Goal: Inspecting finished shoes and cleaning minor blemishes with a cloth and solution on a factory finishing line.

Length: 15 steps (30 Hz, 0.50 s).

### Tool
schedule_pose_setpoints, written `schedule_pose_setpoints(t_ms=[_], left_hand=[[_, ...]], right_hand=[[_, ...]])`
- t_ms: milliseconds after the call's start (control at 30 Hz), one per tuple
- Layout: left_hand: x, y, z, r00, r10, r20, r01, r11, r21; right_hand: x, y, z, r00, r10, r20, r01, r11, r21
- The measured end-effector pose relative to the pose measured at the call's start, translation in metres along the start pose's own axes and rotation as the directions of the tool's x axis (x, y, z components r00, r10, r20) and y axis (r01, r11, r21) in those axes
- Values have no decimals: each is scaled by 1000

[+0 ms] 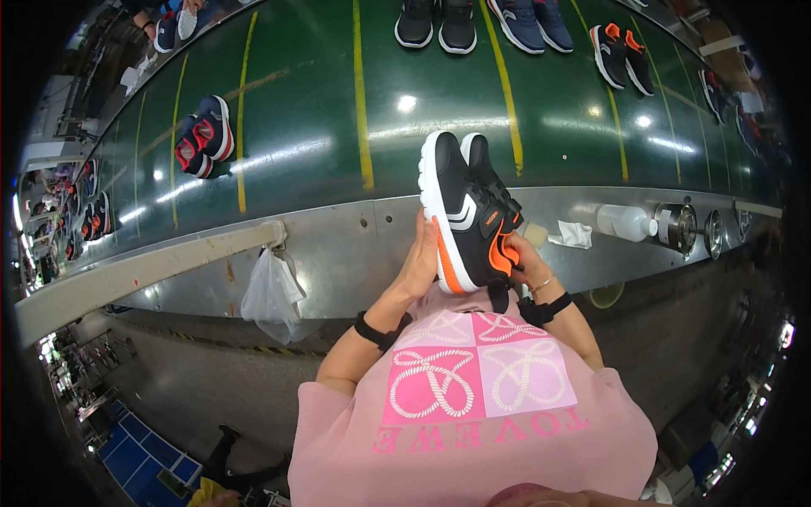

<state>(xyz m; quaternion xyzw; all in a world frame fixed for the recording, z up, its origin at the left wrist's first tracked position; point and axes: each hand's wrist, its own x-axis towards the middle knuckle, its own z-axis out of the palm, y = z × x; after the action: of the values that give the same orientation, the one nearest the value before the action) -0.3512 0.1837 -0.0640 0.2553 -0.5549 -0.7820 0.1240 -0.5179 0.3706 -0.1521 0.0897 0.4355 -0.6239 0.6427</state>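
Observation:
In front of my chest I hold a black sneaker (476, 232) with a white sole, white side stripes and orange lining, its toe pointing away from me. My left hand (420, 264) is closed round the sole near the heel. At the orange collar, my right hand (530, 264) grips the other side, its fingertips partly hidden by the shoe. A second black sneaker (479, 156) shows just behind the first, mostly covered by it; I cannot tell whether my right hand also holds it.
A green conveyor belt (304, 110) with yellow lines carries several pairs, including navy-and-red shoes (204, 135) and black-and-orange shoes (622, 57). On the metal ledge (338, 228) stand a white bottle (623, 221) and a metal container (676, 228). A plastic bag (270, 291) hangs from a beige bar (160, 270).

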Motion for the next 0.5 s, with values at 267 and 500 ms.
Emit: schedule_pose_setpoints(t_ms=[267,500], left_hand=[[6,-56,-28,989,-103,-106,99,994,-44],[-11,-76,-101,925,69,-374,262,598,758]], right_hand=[[-8,-8,25,993,-100,-59,83,967,-242],[-14,-7,67,983,-165,79,152,490,-858]])
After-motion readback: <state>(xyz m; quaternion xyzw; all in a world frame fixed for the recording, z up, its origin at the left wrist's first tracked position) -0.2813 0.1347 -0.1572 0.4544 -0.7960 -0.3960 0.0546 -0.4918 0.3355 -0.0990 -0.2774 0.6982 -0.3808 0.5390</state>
